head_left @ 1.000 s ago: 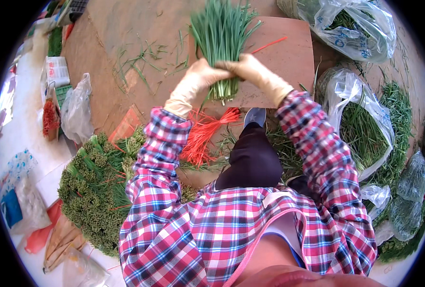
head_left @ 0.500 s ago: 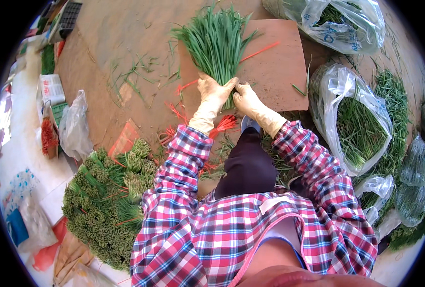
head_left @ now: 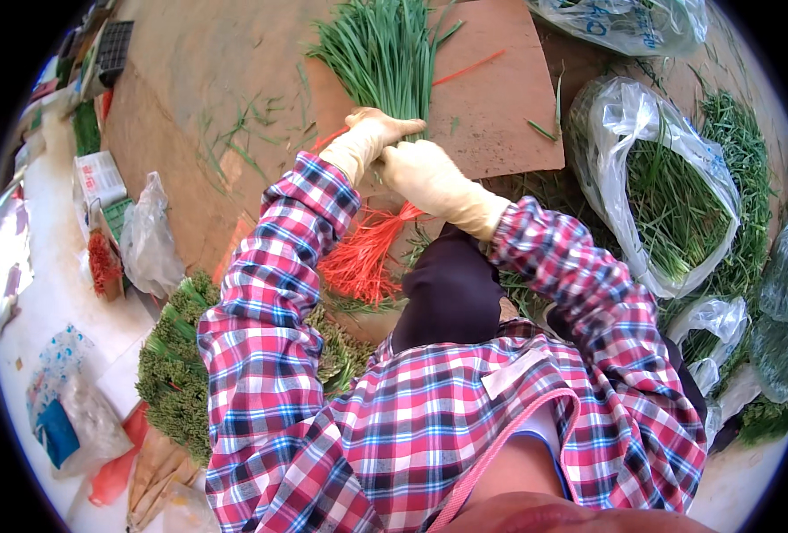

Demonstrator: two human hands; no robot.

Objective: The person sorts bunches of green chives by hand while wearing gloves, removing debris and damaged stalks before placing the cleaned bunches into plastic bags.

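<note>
Near top centre, the left hand (head_left: 372, 133) clasps a green leafy bundle (head_left: 378, 67), thumb across it; just below, the right hand (head_left: 429, 179) has curled fingers, their hold unclear. Probably light, limp, easily bruised; best gripped where it narrows.

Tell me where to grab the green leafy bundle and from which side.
Grip the green leafy bundle around its narrow near end, probably from the wearer's side, since it fans wider farther away. The left hand holds it there.
</note>
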